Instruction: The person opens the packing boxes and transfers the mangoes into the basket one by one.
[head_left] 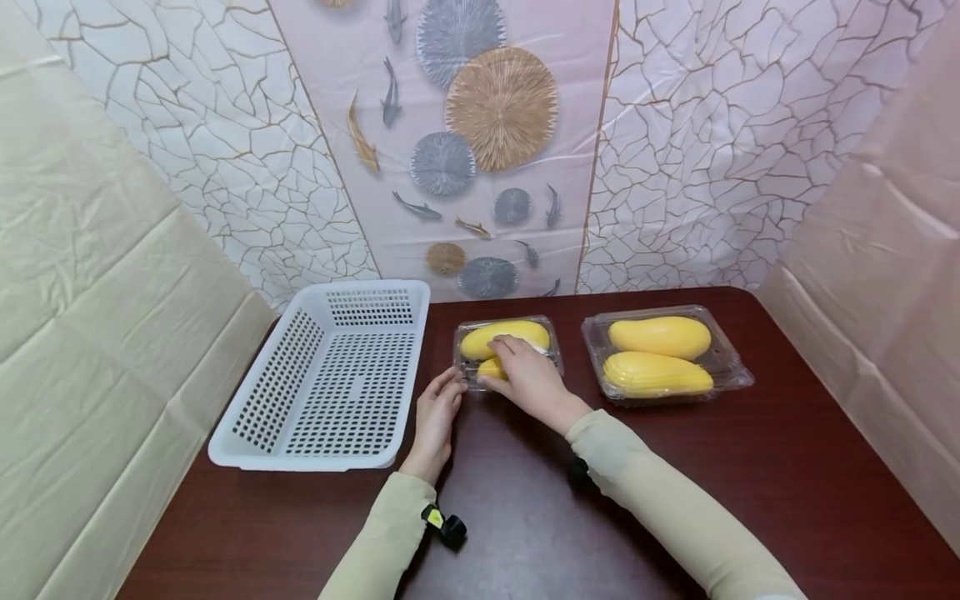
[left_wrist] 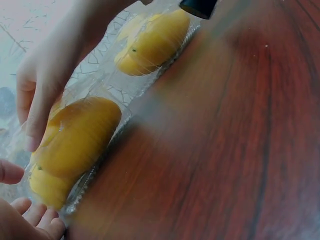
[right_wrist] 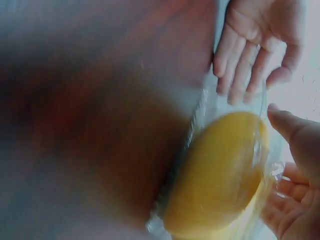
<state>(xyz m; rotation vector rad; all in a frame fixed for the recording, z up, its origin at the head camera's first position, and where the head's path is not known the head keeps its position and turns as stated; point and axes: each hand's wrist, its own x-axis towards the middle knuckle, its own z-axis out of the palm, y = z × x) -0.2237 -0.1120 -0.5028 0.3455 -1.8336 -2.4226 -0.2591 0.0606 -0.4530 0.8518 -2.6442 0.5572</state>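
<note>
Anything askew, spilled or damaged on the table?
Nothing stands out. Both clear clamshell boxes sit flat, each with two intact yellow mangoes; the white basket is upright. The right hand rests on the nearer box, the left hand touches its edge.

Dark red-brown wooden desk [head_left: 750,492]: smooth, semi-gloss. White perforated plastic basket [head_left: 330,379]: matt. Clear plastic clamshell trays [head_left: 667,357]: glossy, thin. Yellow mangoes [head_left: 660,337]: smooth, satin.

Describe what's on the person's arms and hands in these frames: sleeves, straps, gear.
Both arms wear long, close-fitting pale beige sleeves down to the wrists. The left hand and right hand are bare: no gloves, no rings visible on the fingers. A small black device with a yellow marking sits under the left wrist; a dark one shows beneath the right.
</note>
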